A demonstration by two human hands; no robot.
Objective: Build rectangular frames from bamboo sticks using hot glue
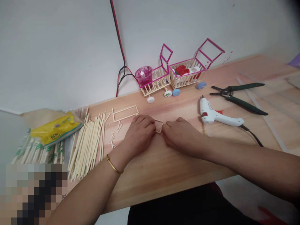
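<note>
Between my hands lies a small frame of thin wooden sticks [158, 120], low at the tabletop, with only its middle part showing. My left hand [141, 132] closes over its left end, fingers curled down. At the opposite end, my right hand [179, 134] is also closed, its fingertips pressed at the frame's corner. A finished rectangular stick frame [125, 117] lies flat just beyond my left hand. Short stick offcuts [112, 143] are scattered left of that hand.
Loose wooden sticks [87, 147] and a yellow packet [57, 128] lie at left. Two small stick carts [154, 82] with bottle-cap wheels stand by the wall, holding a cup and caps. A white glue gun [219, 117] and green-handled pliers [246, 104] rest at right.
</note>
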